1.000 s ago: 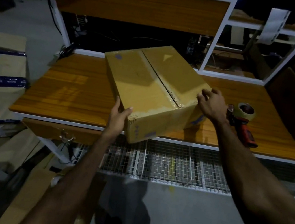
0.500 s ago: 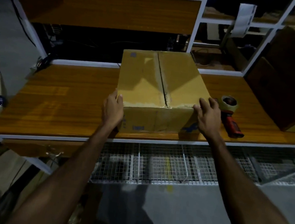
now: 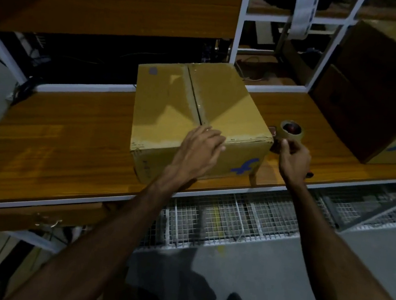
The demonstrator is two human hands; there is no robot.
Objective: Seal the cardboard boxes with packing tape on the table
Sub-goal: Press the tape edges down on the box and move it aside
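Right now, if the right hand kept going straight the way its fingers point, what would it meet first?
Most likely the tape dispenser: the right hand points away from the person toward it, beside the cardboard box. Whether the fingers already touch it is unclear.

Dim wooden workbench (image 3: 66,136), white-framed shelving (image 3: 240,28)

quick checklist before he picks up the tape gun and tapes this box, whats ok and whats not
1. Flaps of the cardboard box closed, seam meeting down the middle: ok.
2. Box fully on the table: ok, near the front edge.
3. Left hand steadying the box at the near end of the seam: ok.
4. Right hand gripping the tape dispenser: not ok, at it, grip not closed.
5. Loose tape end ready: cannot tell.
6. Seam free of old tape: cannot tell, too dim.
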